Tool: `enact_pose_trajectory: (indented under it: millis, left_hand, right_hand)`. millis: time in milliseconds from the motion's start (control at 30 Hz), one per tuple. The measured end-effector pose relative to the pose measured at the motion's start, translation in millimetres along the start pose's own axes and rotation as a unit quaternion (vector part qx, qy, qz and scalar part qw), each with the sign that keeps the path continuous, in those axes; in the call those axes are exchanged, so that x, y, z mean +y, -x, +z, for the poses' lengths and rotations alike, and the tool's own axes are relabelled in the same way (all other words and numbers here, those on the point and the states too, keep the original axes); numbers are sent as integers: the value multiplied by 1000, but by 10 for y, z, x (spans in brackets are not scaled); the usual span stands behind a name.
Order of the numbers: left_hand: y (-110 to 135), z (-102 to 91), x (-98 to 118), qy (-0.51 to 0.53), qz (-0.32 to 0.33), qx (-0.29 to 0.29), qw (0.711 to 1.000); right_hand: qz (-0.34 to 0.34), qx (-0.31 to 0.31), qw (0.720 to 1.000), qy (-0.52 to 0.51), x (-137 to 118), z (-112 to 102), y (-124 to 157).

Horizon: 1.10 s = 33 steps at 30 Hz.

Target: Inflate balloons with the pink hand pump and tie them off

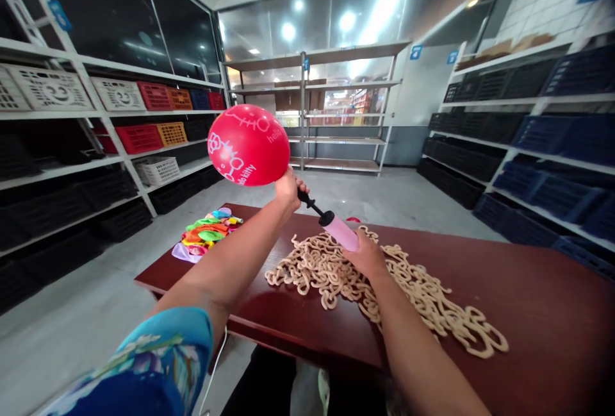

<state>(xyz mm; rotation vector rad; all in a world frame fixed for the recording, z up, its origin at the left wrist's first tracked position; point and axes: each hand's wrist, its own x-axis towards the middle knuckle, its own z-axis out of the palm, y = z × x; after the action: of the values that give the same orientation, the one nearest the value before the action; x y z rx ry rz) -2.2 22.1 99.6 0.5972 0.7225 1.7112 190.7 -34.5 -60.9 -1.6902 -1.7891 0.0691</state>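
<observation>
My left hand [288, 190] is closed round the neck of an inflated red balloon [250, 145] with white "hello kitty" print. The black narrow end of a hand balloon pump [339, 231] runs into that same hand, and the fingers hide where balloon and pump meet. Around the pump's pink barrel my right hand [368, 256] is wrapped, above the table. Beneath it lies a spread heap of beige, curled, rope-like pieces [317, 262]. Left of my left forearm sits a pile of uninflated balloons [206, 235] in many colours.
A dark red-brown table [480, 268] stands before me. Shelves with crates [139, 137] line the left side, and dark blue and black crates [552, 140] fill the right one. A metal rack [343, 140] stands at the back. Something red [353, 219] shows past the table's far edge.
</observation>
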Motion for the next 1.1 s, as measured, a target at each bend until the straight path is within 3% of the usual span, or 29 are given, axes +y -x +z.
enact_pose_trajectory:
  millis: [167, 267, 367, 600, 733, 867, 1100]
  left_hand:
    - [-162, -44, 515, -6, 57, 3, 998]
    - [-183, -84, 576, 1, 69, 1, 998]
    - [-139, -94, 380, 7, 50, -3, 999]
    - [123, -60, -425, 1, -29, -21, 999]
    - [210, -76, -573, 2, -43, 6, 999]
    - [141, -117, -342, 6, -31, 16, 999]
    - [-139, -276, 451, 3, 36, 20, 999]
  right_hand:
    - [7, 5, 1000, -4, 39, 8, -19]
    - [-6, -3, 1000, -12, 44, 20, -10]
    - [-10, -15, 1000, -22, 54, 30, -3]
    - [-19, -22, 999, -33, 39, 50, 16]
    - [-22, -26, 999, -20, 35, 73, 29]
    - [-15, -20, 1000, -8, 50, 95, 19]
    - [-24, -22, 999, -7, 39, 113, 6]
